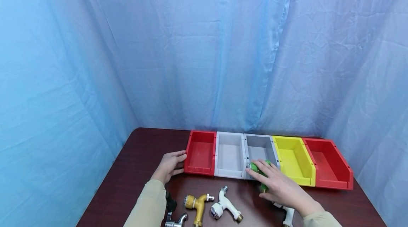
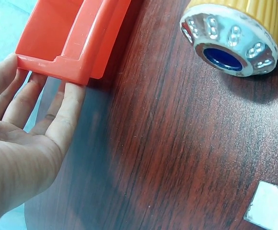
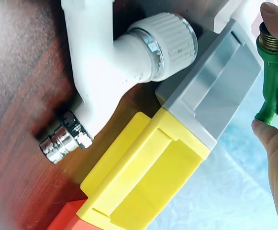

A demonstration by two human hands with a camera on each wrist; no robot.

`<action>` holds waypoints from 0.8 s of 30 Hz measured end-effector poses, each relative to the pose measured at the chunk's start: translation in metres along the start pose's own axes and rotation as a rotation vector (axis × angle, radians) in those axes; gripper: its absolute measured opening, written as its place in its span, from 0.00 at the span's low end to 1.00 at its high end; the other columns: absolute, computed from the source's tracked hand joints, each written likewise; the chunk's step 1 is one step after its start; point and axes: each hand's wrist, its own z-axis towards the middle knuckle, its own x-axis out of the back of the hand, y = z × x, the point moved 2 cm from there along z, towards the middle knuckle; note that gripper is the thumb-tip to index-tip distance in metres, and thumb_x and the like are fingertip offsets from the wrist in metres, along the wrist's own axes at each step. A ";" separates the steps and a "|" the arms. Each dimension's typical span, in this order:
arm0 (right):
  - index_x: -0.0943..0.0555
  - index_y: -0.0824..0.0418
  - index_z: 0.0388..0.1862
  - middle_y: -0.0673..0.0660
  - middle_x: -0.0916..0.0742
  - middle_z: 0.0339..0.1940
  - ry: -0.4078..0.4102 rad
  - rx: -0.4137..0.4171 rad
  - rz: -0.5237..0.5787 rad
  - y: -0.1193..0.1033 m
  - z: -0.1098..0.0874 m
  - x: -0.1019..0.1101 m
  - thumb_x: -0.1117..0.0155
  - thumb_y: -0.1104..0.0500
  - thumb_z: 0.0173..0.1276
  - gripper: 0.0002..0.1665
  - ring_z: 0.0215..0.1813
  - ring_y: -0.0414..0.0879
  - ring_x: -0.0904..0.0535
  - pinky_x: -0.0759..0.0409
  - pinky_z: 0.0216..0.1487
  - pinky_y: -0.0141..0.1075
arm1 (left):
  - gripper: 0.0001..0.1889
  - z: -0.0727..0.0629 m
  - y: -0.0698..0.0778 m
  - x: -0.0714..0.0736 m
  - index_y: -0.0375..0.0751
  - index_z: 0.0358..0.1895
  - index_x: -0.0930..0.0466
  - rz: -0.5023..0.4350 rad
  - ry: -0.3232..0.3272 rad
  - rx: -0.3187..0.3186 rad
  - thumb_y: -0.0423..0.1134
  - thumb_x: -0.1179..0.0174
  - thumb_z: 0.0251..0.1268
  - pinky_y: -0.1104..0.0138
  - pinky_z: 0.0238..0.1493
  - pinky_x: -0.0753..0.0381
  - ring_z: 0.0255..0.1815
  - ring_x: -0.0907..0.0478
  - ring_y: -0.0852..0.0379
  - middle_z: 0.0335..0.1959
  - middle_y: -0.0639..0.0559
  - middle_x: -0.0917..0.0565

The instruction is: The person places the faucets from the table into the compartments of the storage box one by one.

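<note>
My right hand [image 1: 280, 184] holds a green tap [image 1: 264, 170] over the front of the grey bin [image 1: 259, 145]. In the right wrist view, the thumb and fingers are at the ends of the green tap [image 3: 274, 81], and its brass thread shows near one fingertip. My left hand [image 1: 170, 166] touches the outer side of the leftmost red bin [image 1: 200, 152]. In the left wrist view, the fingers [image 2: 71, 108] of that hand reach along the red bin's wall [image 2: 57, 69] fairly straight, with the thumb near its rim.
A white bin [image 1: 230, 154], a yellow bin [image 1: 293, 159] and another red bin [image 1: 328, 159] complete the row. Nearer lie a yellow tap [image 1: 199, 207], a white tap [image 1: 226, 204], a chrome tap with dark handle [image 1: 173, 221], and another white tap [image 1: 288, 216] by the right wrist.
</note>
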 end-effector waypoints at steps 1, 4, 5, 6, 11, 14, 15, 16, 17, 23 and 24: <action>0.31 0.50 0.78 0.66 0.27 0.75 -0.001 -0.002 0.005 0.001 0.000 0.001 0.10 0.50 0.43 0.62 0.72 0.65 0.29 0.24 0.62 0.65 | 0.25 0.000 0.000 0.000 0.42 0.72 0.25 -0.001 0.000 0.002 0.44 0.39 0.75 0.51 0.55 0.15 0.58 0.17 0.42 0.66 0.36 0.22; 0.31 0.49 0.79 0.65 0.27 0.75 -0.013 -0.020 0.018 0.004 0.000 0.003 0.10 0.51 0.43 0.63 0.72 0.65 0.30 0.24 0.62 0.66 | 0.26 0.000 0.000 0.000 0.42 0.72 0.26 0.005 -0.007 -0.005 0.44 0.40 0.76 0.51 0.55 0.14 0.58 0.17 0.43 0.66 0.36 0.22; 0.31 0.49 0.79 0.65 0.27 0.75 -0.016 -0.027 0.023 0.004 0.000 0.003 0.10 0.51 0.43 0.62 0.72 0.65 0.30 0.24 0.61 0.67 | 0.25 -0.001 0.000 0.000 0.42 0.72 0.26 0.005 -0.007 -0.005 0.44 0.40 0.76 0.51 0.55 0.14 0.57 0.17 0.43 0.66 0.36 0.22; 0.31 0.49 0.79 0.65 0.27 0.75 -0.018 -0.033 0.025 0.005 0.000 0.004 0.10 0.51 0.43 0.63 0.73 0.65 0.30 0.24 0.61 0.67 | 0.26 0.000 0.000 0.000 0.42 0.72 0.26 0.006 -0.008 -0.005 0.44 0.40 0.76 0.51 0.55 0.14 0.57 0.17 0.43 0.66 0.36 0.22; 0.30 0.49 0.78 0.65 0.26 0.74 -0.010 -0.033 0.019 0.009 0.000 0.004 0.10 0.51 0.42 0.62 0.72 0.65 0.29 0.24 0.61 0.68 | 0.25 0.001 -0.001 0.001 0.43 0.72 0.25 0.000 -0.004 0.004 0.45 0.39 0.75 0.52 0.54 0.14 0.57 0.17 0.44 0.66 0.36 0.22; 0.30 0.49 0.78 0.65 0.26 0.74 -0.011 -0.041 0.022 0.011 0.000 0.005 0.10 0.51 0.44 0.61 0.72 0.65 0.29 0.25 0.62 0.67 | 0.25 0.001 -0.001 0.001 0.42 0.72 0.25 -0.004 -0.006 0.005 0.45 0.39 0.75 0.52 0.53 0.14 0.56 0.17 0.44 0.66 0.36 0.22; 0.30 0.49 0.78 0.65 0.27 0.75 -0.015 -0.048 0.025 0.011 0.000 0.005 0.11 0.51 0.44 0.61 0.73 0.65 0.29 0.25 0.63 0.67 | 0.25 0.002 -0.001 0.001 0.42 0.72 0.25 -0.003 -0.007 0.004 0.45 0.39 0.75 0.52 0.53 0.14 0.56 0.16 0.44 0.66 0.36 0.22; 0.31 0.48 0.79 0.65 0.27 0.75 -0.020 -0.055 0.028 0.012 -0.001 0.005 0.11 0.51 0.45 0.61 0.73 0.65 0.30 0.25 0.63 0.67 | 0.25 0.002 -0.001 0.001 0.42 0.72 0.25 -0.003 -0.008 0.003 0.44 0.39 0.75 0.52 0.53 0.14 0.56 0.16 0.44 0.66 0.36 0.22; 0.31 0.48 0.79 0.65 0.27 0.75 -0.024 -0.061 0.029 0.012 -0.001 0.005 0.11 0.51 0.45 0.61 0.73 0.65 0.30 0.26 0.63 0.67 | 0.25 0.002 -0.001 0.001 0.42 0.72 0.25 -0.001 -0.008 0.003 0.44 0.39 0.75 0.52 0.53 0.14 0.56 0.16 0.44 0.66 0.36 0.22; 0.32 0.47 0.80 0.64 0.28 0.76 -0.016 -0.068 0.016 0.015 -0.001 0.008 0.11 0.52 0.44 0.62 0.74 0.64 0.31 0.25 0.63 0.67 | 0.25 0.001 -0.001 0.001 0.42 0.72 0.25 0.004 -0.008 0.002 0.45 0.40 0.76 0.51 0.54 0.14 0.56 0.16 0.44 0.66 0.36 0.21; 0.33 0.46 0.80 0.64 0.28 0.76 -0.015 -0.069 0.012 0.016 -0.001 0.009 0.11 0.52 0.45 0.63 0.74 0.64 0.32 0.25 0.63 0.66 | 0.25 0.001 -0.001 0.001 0.42 0.72 0.25 0.006 -0.008 0.002 0.45 0.40 0.76 0.52 0.54 0.14 0.56 0.16 0.44 0.66 0.36 0.21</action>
